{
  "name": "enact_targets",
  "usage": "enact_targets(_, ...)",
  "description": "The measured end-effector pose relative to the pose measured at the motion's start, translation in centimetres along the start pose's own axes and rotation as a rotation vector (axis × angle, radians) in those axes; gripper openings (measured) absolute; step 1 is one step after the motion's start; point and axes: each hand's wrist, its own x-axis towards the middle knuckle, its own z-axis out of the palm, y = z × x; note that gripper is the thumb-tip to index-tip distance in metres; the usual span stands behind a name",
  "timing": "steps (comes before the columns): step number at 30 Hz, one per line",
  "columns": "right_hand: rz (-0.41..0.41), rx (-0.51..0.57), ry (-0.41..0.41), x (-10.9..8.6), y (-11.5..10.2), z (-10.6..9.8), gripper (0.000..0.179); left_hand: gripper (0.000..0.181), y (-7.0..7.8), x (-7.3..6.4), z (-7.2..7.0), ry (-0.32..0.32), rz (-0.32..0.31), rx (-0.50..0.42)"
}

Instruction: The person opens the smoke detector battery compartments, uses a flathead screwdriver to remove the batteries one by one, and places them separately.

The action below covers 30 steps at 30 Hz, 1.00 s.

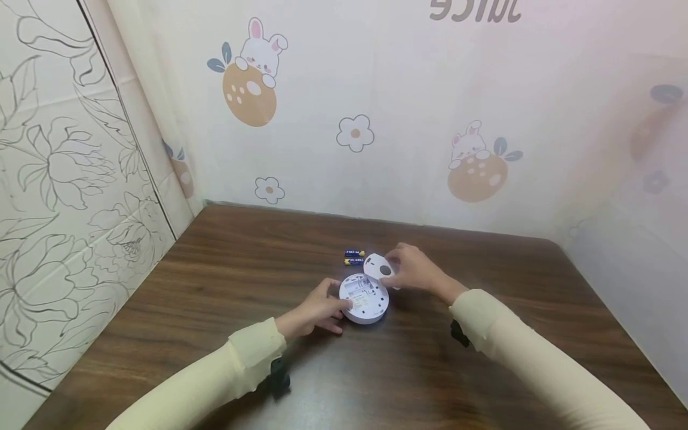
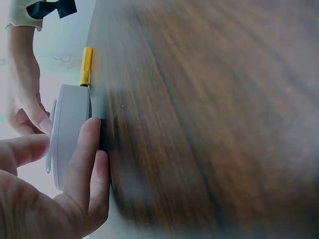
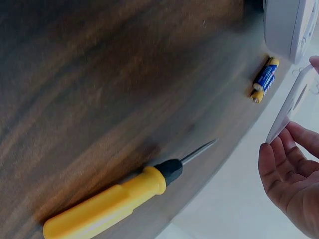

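A round white device (image 1: 365, 318) sits on the table with its open battery compartment facing up. My left hand (image 1: 321, 307) grips its near-left edge, thumb on the top face and fingers along the side wall (image 2: 70, 134). A thin white cover (image 1: 374, 263) with a dark oval is pinched in my right hand (image 1: 414, 269), tilted above the device's far-right edge. In the right wrist view, fingertips and thumb hold the cover (image 3: 289, 107) by its edges. Two blue-and-yellow batteries (image 1: 354, 257) lie side by side just beyond the device.
A yellow-handled screwdriver (image 3: 114, 204) lies on the wooden table; the right hand and arm hide it in the head view. A patterned curtain (image 1: 355, 179) hangs along the table's far edge, and a flower-print panel (image 1: 64, 167) stands at the left.
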Motion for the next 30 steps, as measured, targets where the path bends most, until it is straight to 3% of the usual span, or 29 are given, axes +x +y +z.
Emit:
enact_targets(10, -0.068, 0.022, -0.002, -1.0, -1.1, 0.3, 0.055, 0.058, -0.5, -1.7, -0.2, -0.050, -0.010, -0.028)
enact_targets(14, -0.137, 0.023, -0.006, -1.3, -1.6, 0.4, 0.055, 0.056, -0.7, -2.2, -0.2, -0.044, -0.002, -0.031)
enact_targets(23, -0.233, -0.029, -0.098, -1.6, -2.6, 1.0, 0.060, 0.053, -1.5, -1.2, 0.2, 0.003, 0.109, -0.160)
enact_targets(30, -0.292, -0.041, -0.144, -1.4, -3.3, 1.6, 0.059, 0.049, -1.5, -0.7, 0.2, 0.005, 0.139, -0.181)
